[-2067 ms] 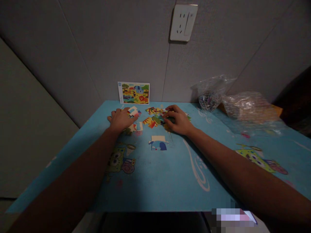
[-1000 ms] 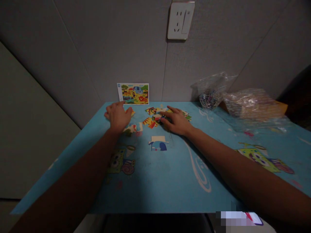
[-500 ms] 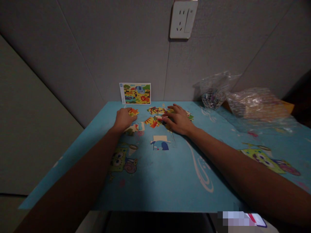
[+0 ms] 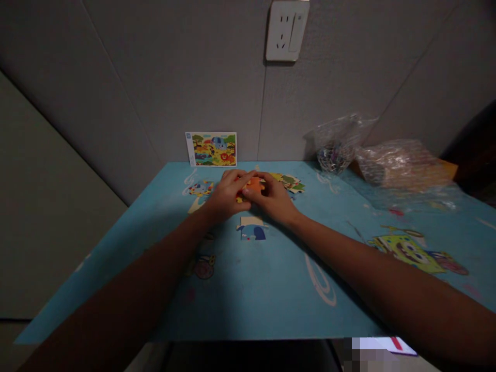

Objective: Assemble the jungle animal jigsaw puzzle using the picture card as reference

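Observation:
My left hand [image 4: 228,196] reaches to the middle of the puzzle pieces, its fingers bent over an orange jigsaw puzzle piece [image 4: 254,184]. From the other side my right hand [image 4: 278,200] curls in, with thumb and forefinger around the same piece; the two hands' fingertips meet there. Both hands partly hide the pieces beneath them. A blue elephant puzzle piece [image 4: 252,231] lies on the tabletop nearer me. Left of my hands are a few loose pieces [image 4: 200,188], and green and yellow pieces [image 4: 291,182] show beyond my right hand.
A picture card [image 4: 212,149] with the animal scene leans on the wall at the back of the blue cartoon table [image 4: 267,294]. Crinkled clear plastic bags [image 4: 391,165] sit at the back right. A socket panel [image 4: 287,31] is on the wall. Something bright and partly pixelated [image 4: 383,345] shows below the front edge.
My left hand took hold of an orange piece at the left and moved right with it to meet my right hand. My right hand's fingers have curled in from a spread pose.

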